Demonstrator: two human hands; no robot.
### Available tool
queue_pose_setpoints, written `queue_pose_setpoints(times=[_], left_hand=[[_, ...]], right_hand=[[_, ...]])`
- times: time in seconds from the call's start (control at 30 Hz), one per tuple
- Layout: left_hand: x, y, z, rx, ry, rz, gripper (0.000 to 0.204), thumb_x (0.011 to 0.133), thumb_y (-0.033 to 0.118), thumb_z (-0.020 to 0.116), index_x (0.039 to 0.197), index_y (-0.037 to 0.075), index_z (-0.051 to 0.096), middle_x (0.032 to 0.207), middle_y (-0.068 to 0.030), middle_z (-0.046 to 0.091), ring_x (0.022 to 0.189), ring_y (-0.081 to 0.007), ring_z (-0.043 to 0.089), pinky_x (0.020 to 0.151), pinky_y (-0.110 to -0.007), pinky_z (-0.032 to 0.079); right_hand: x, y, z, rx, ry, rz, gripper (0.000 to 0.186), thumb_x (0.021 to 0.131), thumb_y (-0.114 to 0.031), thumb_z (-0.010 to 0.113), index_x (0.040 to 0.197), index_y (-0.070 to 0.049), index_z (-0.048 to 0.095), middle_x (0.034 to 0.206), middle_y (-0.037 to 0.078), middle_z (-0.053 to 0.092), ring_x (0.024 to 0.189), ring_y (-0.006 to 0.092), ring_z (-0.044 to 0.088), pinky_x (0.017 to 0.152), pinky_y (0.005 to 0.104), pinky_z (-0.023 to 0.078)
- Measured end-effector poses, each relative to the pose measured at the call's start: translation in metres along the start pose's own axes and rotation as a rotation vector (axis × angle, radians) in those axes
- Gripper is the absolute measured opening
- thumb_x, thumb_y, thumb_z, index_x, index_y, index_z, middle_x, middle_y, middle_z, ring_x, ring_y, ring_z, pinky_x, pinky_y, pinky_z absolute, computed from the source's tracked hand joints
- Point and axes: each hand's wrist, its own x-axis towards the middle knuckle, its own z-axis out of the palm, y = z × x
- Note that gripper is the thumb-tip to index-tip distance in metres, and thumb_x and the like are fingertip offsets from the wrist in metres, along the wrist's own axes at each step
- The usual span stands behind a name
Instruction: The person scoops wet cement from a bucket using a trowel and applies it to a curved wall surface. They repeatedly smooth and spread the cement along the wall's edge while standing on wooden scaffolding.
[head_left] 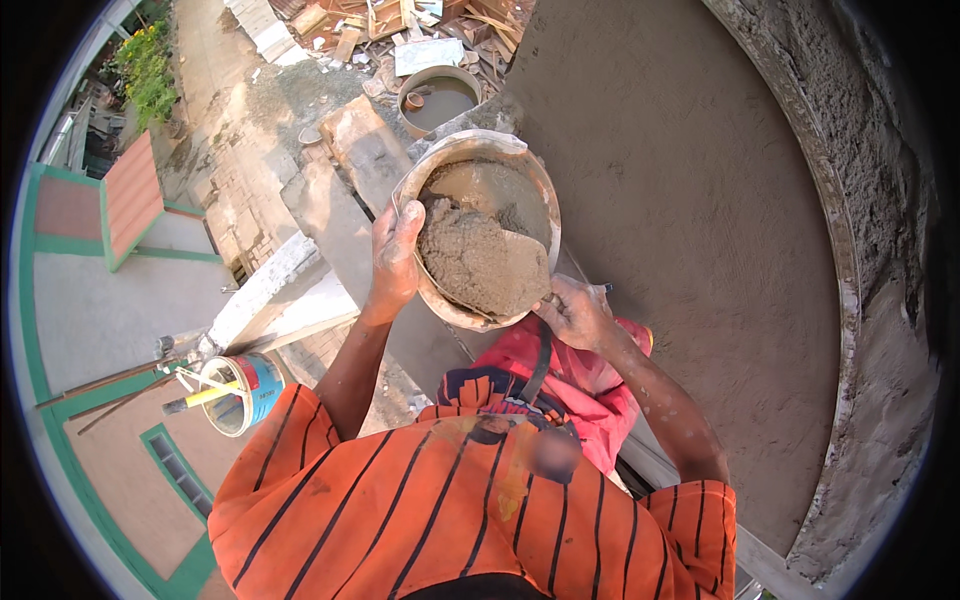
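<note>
Orange striped shirt (450,510) nearest, then big grey plastered surface (690,250) at right; bucket (545,175) held up in front of the shirt, probably close in to ease the weight. Mortar (475,260) heaped inside, left hand (397,255) clamped on the left rim, thumb over it, likely for steadiness. Right hand (578,312) apart from it, fingers curled at the lower-right edge; whether gripping, cannot tell.

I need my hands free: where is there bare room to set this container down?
The grey plank between your left forearm and the red cloth looks bare, as does some brick paving beyond the white beam. Wood scraps crowd the ground beyond the round tub.
</note>
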Motion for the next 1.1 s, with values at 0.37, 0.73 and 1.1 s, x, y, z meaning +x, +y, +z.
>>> queue_pose_setpoints(times=[0.37,0.73,1.1], left_hand=[[0.003,-0.007,-0.035,0.037,0.045,0.054,0.041,0.100,0.024,0.045,0.129,-0.004,0.053,0.118,-0.0080,0.060,0.112,-0.0171,0.052,0.101,-0.031,0.035],[0.003,-0.017,-0.082,-0.380,0.081,-0.110,0.049,0.101,0.037,0.043,0.132,0.000,0.051,0.124,-0.0113,0.059,0.111,-0.0219,0.058,0.095,-0.037,0.047],[0.002,-0.041,-0.120,-0.273,0.085,-0.043,0.046,0.102,0.036,0.042,0.128,-0.001,0.054,0.121,-0.0100,0.060,0.108,-0.0197,0.058,0.094,-0.034,0.045]], right_hand=[[0.016,-0.030,-0.038,0.016,0.157,0.003,0.024,0.088,-0.025,0.065,0.099,-0.005,0.060,0.080,0.015,0.058,0.072,0.0386,0.061,0.062,0.0452,0.048],[0.075,-0.184,-0.215,0.159,0.113,-0.132,0.031,0.097,-0.033,0.059,0.113,-0.005,0.057,0.095,0.011,0.064,0.086,0.0219,0.063,0.077,0.0390,0.050],[0.149,-0.180,-0.368,0.614,0.381,0.079,0.032,0.100,-0.034,0.052,0.110,-0.003,0.053,0.083,0.001,0.057,0.060,0.0043,0.058,0.045,0.0170,0.054]])
